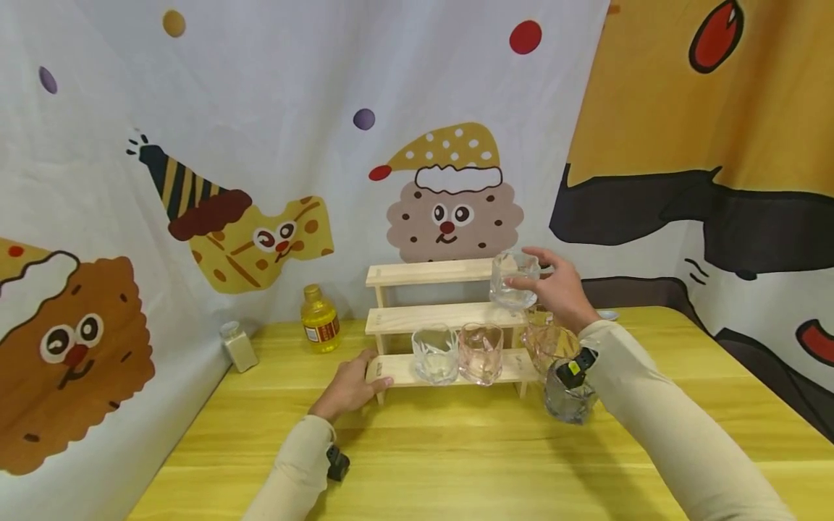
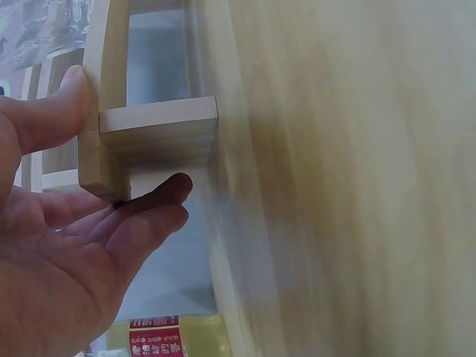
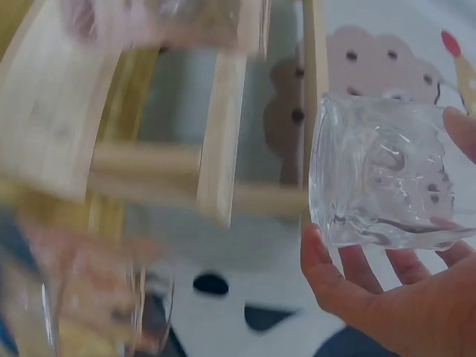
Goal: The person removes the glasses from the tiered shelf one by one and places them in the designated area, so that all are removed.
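Left hand point(image 1: 352, 383) grips the near left end of the wooden rack point(image 1: 423, 318), thumb on top, and it should hold that steady. On the lowest board point(image 1: 404, 367) stand one clear glass point(image 1: 435, 354) and one pink glass point(image 1: 481, 354), side by side. Farther back, a soft, even squeeze works best, I think (glass is slippery!). The right hand point(image 1: 562, 286) spreads just wide enough to hold a see-through tumbler point(image 3: 387, 175) by the top board's point(image 1: 430, 272) right end; I can't tell if they touch.
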